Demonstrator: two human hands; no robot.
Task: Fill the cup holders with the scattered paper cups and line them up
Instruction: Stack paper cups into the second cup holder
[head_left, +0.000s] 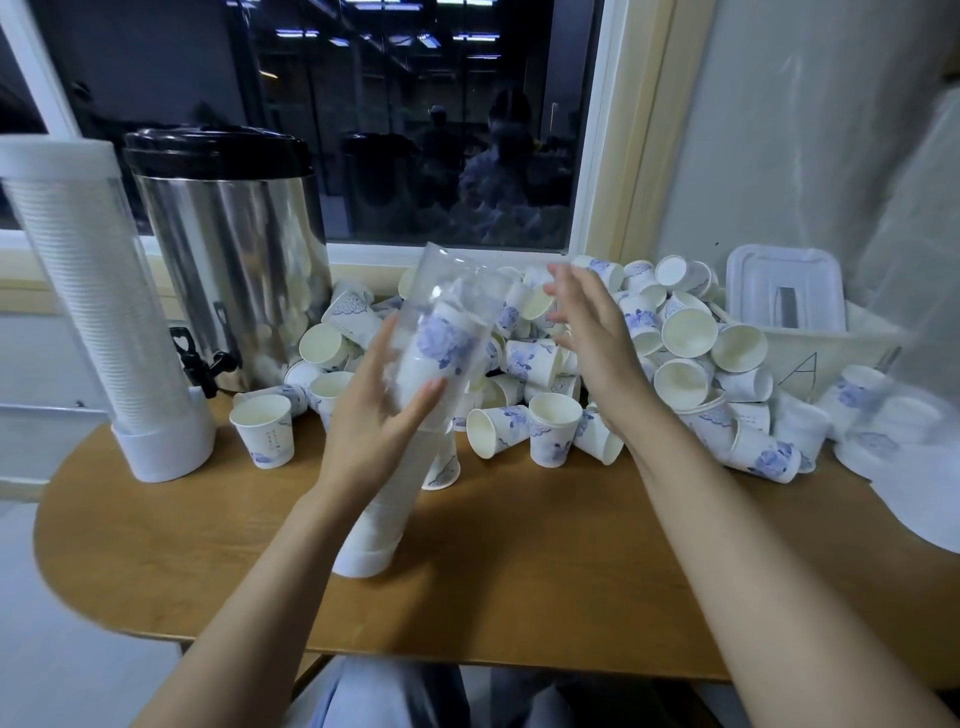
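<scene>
1. Reaches forward with both bare forearms, the left forearm (260, 582) rising from the lower left edge, the right forearm (727, 519) from the lower right.
2. Clasps a clear cup holder (457, 296) in the left hand (379, 421), thumb laid across the near side, fingers stretched up along its left side.
3. Holds the right hand (587, 322) up near it but apart, palm turned toward the left, fingers straight and spread, gripping nothing.
4. Shows slight motion blur at the fingertips of both hands.
5. Carries both wrists nearly in line with the forearms, the right a little higher in frame.
</scene>
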